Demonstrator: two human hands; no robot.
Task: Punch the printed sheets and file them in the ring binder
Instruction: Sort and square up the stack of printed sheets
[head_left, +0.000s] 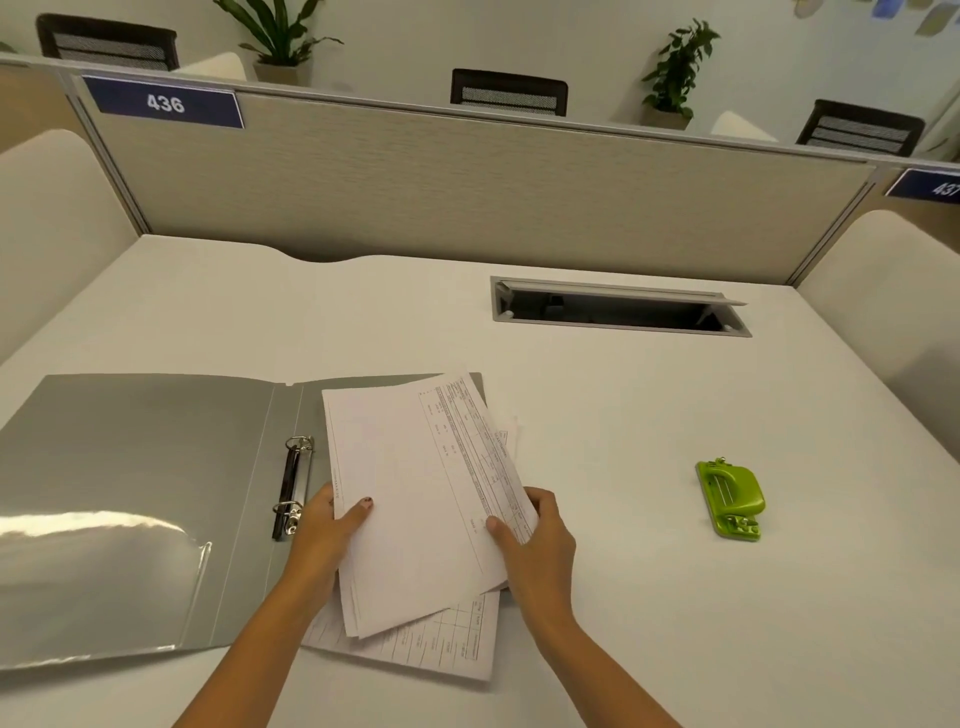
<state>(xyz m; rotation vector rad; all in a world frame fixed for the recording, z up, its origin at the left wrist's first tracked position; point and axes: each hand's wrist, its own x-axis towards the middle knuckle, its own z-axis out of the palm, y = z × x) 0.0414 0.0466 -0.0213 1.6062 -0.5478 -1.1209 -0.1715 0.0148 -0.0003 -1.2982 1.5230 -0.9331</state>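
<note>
Over the near middle of the white tabletop (623, 415), the left hand (324, 525) and right hand (540, 540) each have a closed grip on the printed sheets (415, 493), thumb on top at either side edge, holding them tilted above a few loose pages (447, 644) lying flat. The grey ring binder (130, 493) lies open to the left, its rings (293, 483) just beside the left hand, and the green hole punch (730, 499) sits well apart to the right. Open surface runs between sheets and punch, back to a cable hatch (618, 306) and beige partition (467, 197).

White desk (623, 415) before beige partition (467, 197), mesh chairs (509, 92) beyond
</note>
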